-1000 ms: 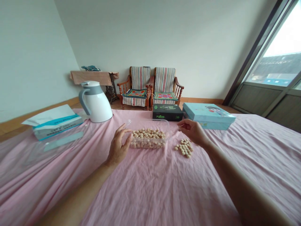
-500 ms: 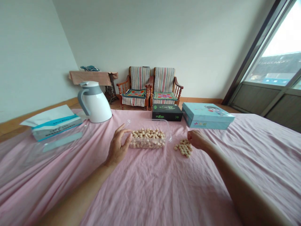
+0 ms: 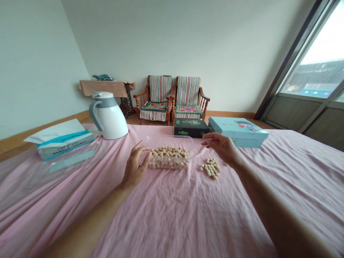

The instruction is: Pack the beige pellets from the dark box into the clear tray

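A clear plastic box (image 3: 168, 164) full of small round beige pieces (image 3: 170, 153) stands in the middle; they may be nuts or sweets, too small to tell. At its left end is my left hand (image 3: 136, 163), fingers apart, thumb and fingertips against the box's edge without wrapping round it. To the right of the box lies a loose pile of the same pieces (image 3: 210, 168) on the pink cloth. Raised behind this pile, my right hand (image 3: 221, 146) is open with fingers stretched leftward, and no piece shows in it.
The pink cloth (image 3: 172, 215) has folds. A clear plastic lid (image 3: 72, 161) lies left, before a tissue pack (image 3: 64, 141). A white and grey jug (image 3: 111, 120) stands behind. A black box (image 3: 191, 128) and light blue box (image 3: 239, 132) sit at the back. Beyond are two chairs (image 3: 173, 100).
My right hand has lifted away from the loose pile, moved up and slightly left, and its curled fingers have opened out. My left hand has stayed at the plastic box.
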A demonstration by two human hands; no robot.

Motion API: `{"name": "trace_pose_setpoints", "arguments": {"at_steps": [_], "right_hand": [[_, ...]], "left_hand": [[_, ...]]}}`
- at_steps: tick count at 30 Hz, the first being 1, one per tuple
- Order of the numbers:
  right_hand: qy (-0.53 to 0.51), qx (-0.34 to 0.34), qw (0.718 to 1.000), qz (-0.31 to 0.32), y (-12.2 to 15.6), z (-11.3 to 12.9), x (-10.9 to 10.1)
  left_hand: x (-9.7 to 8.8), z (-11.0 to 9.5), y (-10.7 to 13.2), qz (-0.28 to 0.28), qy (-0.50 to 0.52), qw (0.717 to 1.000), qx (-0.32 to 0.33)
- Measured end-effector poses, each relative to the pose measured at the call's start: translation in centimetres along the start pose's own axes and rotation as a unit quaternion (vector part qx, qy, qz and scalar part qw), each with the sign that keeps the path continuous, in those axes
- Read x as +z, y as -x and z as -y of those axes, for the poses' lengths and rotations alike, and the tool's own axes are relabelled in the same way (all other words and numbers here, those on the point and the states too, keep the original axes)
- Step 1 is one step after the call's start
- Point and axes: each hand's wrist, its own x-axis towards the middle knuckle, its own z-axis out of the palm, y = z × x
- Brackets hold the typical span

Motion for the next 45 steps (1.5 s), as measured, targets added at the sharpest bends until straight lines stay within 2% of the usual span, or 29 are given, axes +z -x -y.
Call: {"name": "trace_pose_setpoints", "arguments": {"at_steps": [2,4,5,7,10,14,19,21,23,25,27,29,31,33,36,38,40,42,45], "right_hand": [[0.17,0.04,0.984,-0.03,-0.1,-1.9,-1.2],[0.37,0.083,0.925,0.01,0.0,-4.1,-2.5],[0.436,0.105,0.893,0.037,0.1,-5.1,-3.0],[0.509,0.131,0.846,0.089,0.5,-6.4,-3.8],[0.524,0.159,0.824,0.149,0.9,-6.8,-4.2],[0.503,0.138,0.832,0.189,0.7,-6.0,-3.2],[0.375,0.087,0.906,0.178,0.5,-5.7,-1.0],[0.337,0.072,0.928,0.141,0.5,-5.5,-0.6],[0.308,0.062,0.947,0.069,0.3,-4.8,-0.5],[0.225,0.056,0.973,0.008,0.2,-3.2,-0.5],[0.065,0.054,0.996,0.005,0.3,-0.9,-0.4],[-0.081,0.027,0.996,0.034,0.3,1.1,-0.1],[-0.143,0.004,0.989,0.035,0.3,2.0,0.3],[-0.11,0.003,0.994,0.005,0.2,1.1,0.7],[0.09,0.013,0.995,-0.034,0.0,-2.5,1.4],[0.233,-0.005,0.973,-0.005,0.1,-5.0,2.1],[0.318,0.003,0.948,0.03,0.2,-6.8,2.8],[0.349,0.015,0.935,0.06,0.3,-7.6,3.3],[0.343,0.015,0.937,0.065,0.2,-7.7,3.3]], "left_hand": [[0.0,0.0,0.0,0.002,0.004,1.0,0.002],[0.0,0.0,0.0,0.002,0.007,1.0,0.003],[0.0,0.0,0.0,0.001,0.008,1.0,0.004],[0.0,0.0,0.0,0.002,0.007,1.0,0.004],[-0.1,0.0,-0.1,0.002,0.004,1.0,0.005],[-0.1,-0.1,-0.1,0.004,0.003,1.0,0.005],[-0.1,0.0,-0.1,0.001,0.002,1.0,0.002],[-0.1,0.0,0.0,0.0,0.002,1.0,0.001],[0.0,0.0,0.0,0.0,0.003,1.0,-0.001],[0.0,0.0,0.0,0.0,0.005,1.0,-0.001],[0.0,-0.1,0.0,0.001,0.004,1.0,0.0],[0.0,-0.1,0.0,0.0,0.003,1.0,0.001],[0.0,-0.1,-0.1,-0.001,0.001,1.0,0.003],[0.0,0.0,0.0,-0.001,0.001,1.0,0.003],[0.0,0.0,0.0,0.0,0.001,1.0,0.002],[0.0,0.0,0.0,0.002,0.0,1.0,0.001],[-0.1,-0.1,0.0,0.003,-0.001,1.0,0.001],[-0.1,-0.2,-0.1,0.003,-0.002,1.0,0.0],[-0.1,-0.2,-0.1,0.002,-0.002,1.0,-0.003]]}}
